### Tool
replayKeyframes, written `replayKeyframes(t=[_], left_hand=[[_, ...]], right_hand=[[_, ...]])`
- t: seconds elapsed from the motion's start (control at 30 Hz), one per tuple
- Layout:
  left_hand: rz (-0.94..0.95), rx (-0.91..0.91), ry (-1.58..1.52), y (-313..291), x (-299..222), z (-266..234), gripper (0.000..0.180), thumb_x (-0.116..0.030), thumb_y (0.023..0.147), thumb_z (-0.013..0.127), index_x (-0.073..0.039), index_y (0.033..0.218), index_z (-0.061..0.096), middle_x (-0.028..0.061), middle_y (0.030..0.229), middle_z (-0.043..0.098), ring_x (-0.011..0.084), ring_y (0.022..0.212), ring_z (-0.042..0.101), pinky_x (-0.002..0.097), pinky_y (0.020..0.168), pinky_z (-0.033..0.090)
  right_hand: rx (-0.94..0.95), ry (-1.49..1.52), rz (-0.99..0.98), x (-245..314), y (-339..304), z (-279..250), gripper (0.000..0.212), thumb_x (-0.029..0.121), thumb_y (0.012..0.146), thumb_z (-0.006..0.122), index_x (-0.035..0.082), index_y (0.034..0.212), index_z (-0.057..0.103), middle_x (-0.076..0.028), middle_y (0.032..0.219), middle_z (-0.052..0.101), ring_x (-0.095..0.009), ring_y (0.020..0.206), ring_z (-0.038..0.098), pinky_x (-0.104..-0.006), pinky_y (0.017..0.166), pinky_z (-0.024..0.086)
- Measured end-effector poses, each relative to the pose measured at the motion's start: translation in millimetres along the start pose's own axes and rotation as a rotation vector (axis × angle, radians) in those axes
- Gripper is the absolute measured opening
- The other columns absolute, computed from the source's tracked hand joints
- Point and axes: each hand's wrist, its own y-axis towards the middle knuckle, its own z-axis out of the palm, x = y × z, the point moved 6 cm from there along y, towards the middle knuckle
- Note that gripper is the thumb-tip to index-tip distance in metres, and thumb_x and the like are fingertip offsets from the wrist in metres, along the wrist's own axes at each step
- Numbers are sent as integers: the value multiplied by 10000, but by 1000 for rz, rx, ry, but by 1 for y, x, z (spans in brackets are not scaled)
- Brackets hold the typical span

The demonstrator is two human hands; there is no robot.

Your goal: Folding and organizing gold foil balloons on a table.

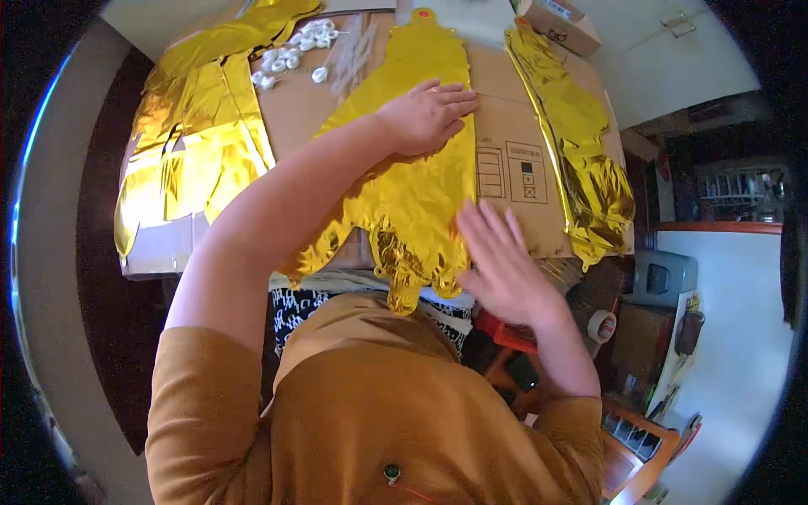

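A flat gold foil balloon (425,181) lies across the cardboard in front of me, its crinkled lower end hanging over the near edge. My left hand (427,116) rests on its upper part, fingers stretched out and palm down. At the balloon's lower right edge is my right hand (505,265), its fingers spread and slightly blurred. Nothing shows in its grasp; I cannot tell whether it touches the foil. More gold foil (202,118) lies to the left, and another folded foil balloon (576,147) lies along the right side.
Small white plastic pieces (316,35) and clear thin sticks (352,55) lie at the back of the cardboard surface (505,109). A small cardboard box (560,23) stands back right. Below the right side are a tape roll (601,326), a grey bin (665,278) and a wooden chair (627,454).
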Motion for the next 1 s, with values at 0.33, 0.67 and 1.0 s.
replayKeyframes(t=[0.33, 0.67, 1.0], left_hand=[[-18, -270, -86, -4, 10, -22, 417, -207, 966, 563, -78, 1362, 535, 144, 1419, 537, 322, 1293, 514, 496, 1089, 402], [-1065, -37, -1331, -239, -123, -89, 366, -355, 1021, 561, -3, 1066, 650, 71, 878, 671, 152, 789, 633, 290, 711, 511], [-1563, -495, -1591, -291, -134, -53, 316, -350, 1005, 593, -52, 1094, 642, 96, 880, 701, 191, 723, 660, 294, 663, 526]], right_hand=[[-342, -179, 172, -18, 89, 2, 792, 467, 966, 523, -49, 1516, 280, -257, 1592, 267, -400, 1491, 226, -574, 1204, 126], [-318, -166, 168, -20, 79, 8, 800, 520, 1003, 451, -35, 1540, 242, -244, 1612, 227, -380, 1507, 194, -570, 1207, 117], [-298, -135, 170, -23, 80, 8, 798, 522, 1007, 441, -24, 1550, 228, -219, 1630, 194, -363, 1518, 165, -567, 1211, 92]])
